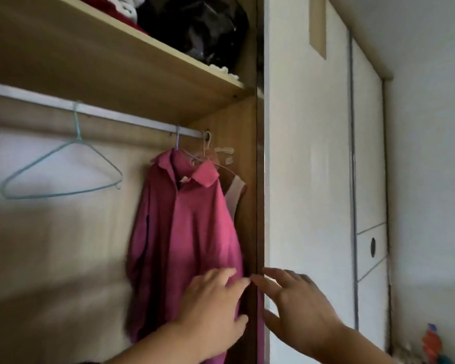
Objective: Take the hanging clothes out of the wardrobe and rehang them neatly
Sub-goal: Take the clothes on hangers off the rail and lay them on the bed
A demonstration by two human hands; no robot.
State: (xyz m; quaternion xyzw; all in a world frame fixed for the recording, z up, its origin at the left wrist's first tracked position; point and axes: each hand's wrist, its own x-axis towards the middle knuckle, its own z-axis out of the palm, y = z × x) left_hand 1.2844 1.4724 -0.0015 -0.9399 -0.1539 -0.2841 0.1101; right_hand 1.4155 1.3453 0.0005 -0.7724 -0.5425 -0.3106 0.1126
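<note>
**Colleague:** What do you have on the head camera?

**Operator:** I'm looking up into an open wooden wardrobe (237, 122). The deep-pink collared shirt (184, 227) hangs from a thin wire hanger (177, 140) on the silver metal rail (132, 119). It sits near the rail's right end, close to the wardrobe's side panel. Just behind it, on a cream plastic hanger (208, 145), I see a pale garment with a brown edge (235, 195), mostly hidden.

**Colleague:** And the hands?

**Operator:** Both are low in my view. The left hand (213, 306) lies over the lower right part of the pink shirt, fingers stretched out and loose, gripping nothing. Motion blur keeps me from saying whether it presses the cloth. The right hand (300, 306) is just beside it, fingers spread and relaxed, in front of the edge of the white sliding door (307, 179), holding nothing. The fingertips of the two hands nearly meet.

**Colleague:** Anything else on the rail?

**Operator:** A bare pale-blue wire hanger (63, 177) hangs well to the left of the shirt. Above the rail, a light wooden shelf (103, 69) carries a black plastic bag (208, 27) and red and white folded cloth (121, 9).
</note>
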